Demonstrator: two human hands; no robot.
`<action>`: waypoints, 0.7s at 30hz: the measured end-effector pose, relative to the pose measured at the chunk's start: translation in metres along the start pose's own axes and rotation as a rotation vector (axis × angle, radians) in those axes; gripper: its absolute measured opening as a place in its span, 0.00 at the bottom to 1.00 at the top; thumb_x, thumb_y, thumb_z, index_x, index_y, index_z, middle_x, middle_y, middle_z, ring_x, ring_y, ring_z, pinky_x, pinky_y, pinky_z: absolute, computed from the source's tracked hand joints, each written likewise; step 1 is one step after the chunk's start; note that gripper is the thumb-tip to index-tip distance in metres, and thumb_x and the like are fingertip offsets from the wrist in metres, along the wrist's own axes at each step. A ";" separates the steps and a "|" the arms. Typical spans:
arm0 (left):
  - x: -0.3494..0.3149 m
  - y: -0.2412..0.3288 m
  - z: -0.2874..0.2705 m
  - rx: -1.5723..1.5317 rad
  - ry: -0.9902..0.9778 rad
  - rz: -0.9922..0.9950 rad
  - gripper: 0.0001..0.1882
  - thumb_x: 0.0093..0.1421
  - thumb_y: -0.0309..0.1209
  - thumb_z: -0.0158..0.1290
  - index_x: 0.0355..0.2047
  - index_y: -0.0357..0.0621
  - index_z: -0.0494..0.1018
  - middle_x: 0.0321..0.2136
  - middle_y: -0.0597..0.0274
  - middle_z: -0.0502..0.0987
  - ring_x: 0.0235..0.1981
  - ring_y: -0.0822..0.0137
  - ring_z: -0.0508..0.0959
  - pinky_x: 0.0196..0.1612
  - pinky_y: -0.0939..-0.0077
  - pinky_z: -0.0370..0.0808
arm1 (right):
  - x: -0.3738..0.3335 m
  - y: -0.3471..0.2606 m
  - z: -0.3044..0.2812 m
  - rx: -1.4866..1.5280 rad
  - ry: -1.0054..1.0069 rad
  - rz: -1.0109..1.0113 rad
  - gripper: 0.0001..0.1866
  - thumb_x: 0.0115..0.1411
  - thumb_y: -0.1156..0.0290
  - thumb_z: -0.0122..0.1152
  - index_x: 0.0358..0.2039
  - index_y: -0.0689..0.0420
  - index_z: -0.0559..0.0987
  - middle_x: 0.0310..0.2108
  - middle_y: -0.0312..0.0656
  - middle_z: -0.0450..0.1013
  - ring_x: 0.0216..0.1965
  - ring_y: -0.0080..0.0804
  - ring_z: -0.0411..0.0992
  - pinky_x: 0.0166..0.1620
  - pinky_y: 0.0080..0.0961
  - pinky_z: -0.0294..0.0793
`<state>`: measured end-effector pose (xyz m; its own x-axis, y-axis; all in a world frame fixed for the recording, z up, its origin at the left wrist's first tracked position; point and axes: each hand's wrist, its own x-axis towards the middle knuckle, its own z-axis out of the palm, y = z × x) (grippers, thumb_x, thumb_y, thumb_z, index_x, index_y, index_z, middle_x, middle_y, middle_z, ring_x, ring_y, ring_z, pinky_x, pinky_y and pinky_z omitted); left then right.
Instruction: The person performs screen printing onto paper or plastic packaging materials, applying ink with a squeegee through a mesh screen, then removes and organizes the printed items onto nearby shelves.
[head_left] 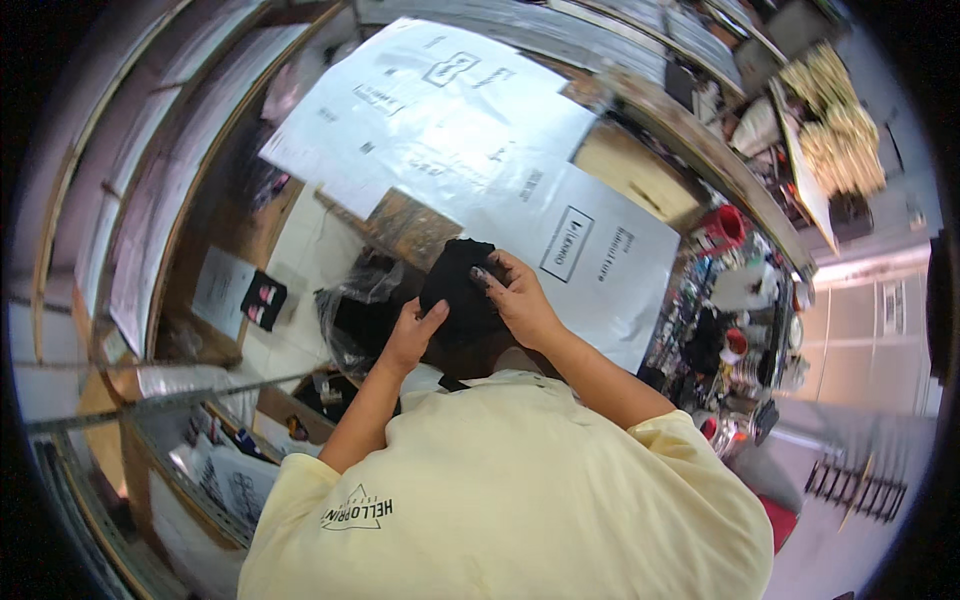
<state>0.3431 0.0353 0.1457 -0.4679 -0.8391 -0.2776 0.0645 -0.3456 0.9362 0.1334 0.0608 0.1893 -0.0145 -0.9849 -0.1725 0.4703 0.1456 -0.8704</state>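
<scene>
A piece of folded black fabric is held up in front of my chest between both hands. My left hand grips its lower left side, with the thumb pressed on the front. Higher up on the right side, my right hand pinches the fabric, thumb and fingers bent in on it. Dark smudges show on the right fingers. I cannot tell what kind of garment or piece the fabric is. Just left of it is a clear plastic bag with dark contents.
Large white printed sheets cover the table beyond my hands. A black item with pink marks lies at left, beside wooden shelving. On the right stand a red container and several jars. A metal rail crosses at lower left.
</scene>
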 end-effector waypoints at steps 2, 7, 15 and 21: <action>0.017 0.008 0.028 -0.086 -0.090 -0.066 0.16 0.72 0.37 0.53 0.51 0.37 0.78 0.46 0.65 0.82 0.45 0.74 0.80 0.49 0.78 0.76 | -0.011 -0.004 -0.022 -0.112 0.081 -0.114 0.13 0.70 0.70 0.60 0.51 0.64 0.77 0.44 0.37 0.77 0.43 0.22 0.73 0.47 0.23 0.73; 0.038 0.038 0.067 -0.222 -0.354 -0.174 0.16 0.72 0.36 0.53 0.49 0.35 0.78 0.44 0.63 0.83 0.44 0.75 0.80 0.49 0.78 0.76 | -0.038 -0.006 -0.058 -0.392 0.342 -0.190 0.15 0.66 0.72 0.64 0.48 0.67 0.76 0.43 0.45 0.78 0.42 0.30 0.75 0.46 0.28 0.74; 0.052 0.018 0.086 0.033 -0.488 -0.184 0.13 0.71 0.36 0.55 0.43 0.38 0.80 0.37 0.65 0.82 0.35 0.75 0.79 0.38 0.76 0.77 | -0.086 -0.007 -0.015 -0.986 0.922 -0.514 0.12 0.60 0.74 0.66 0.43 0.64 0.77 0.38 0.52 0.75 0.39 0.51 0.75 0.45 0.37 0.75; 0.034 0.000 0.105 0.218 -0.507 -0.001 0.11 0.71 0.33 0.57 0.39 0.37 0.81 0.30 0.72 0.80 0.30 0.82 0.72 0.34 0.81 0.72 | -0.113 0.019 0.010 -0.841 0.951 -0.319 0.13 0.59 0.74 0.68 0.42 0.63 0.77 0.38 0.51 0.74 0.40 0.51 0.76 0.43 0.38 0.75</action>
<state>0.2348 0.0506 0.1593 -0.8373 -0.5127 -0.1898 -0.0949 -0.2056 0.9740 0.1528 0.1743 0.1967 -0.7985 -0.5857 0.1391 -0.3566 0.2740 -0.8932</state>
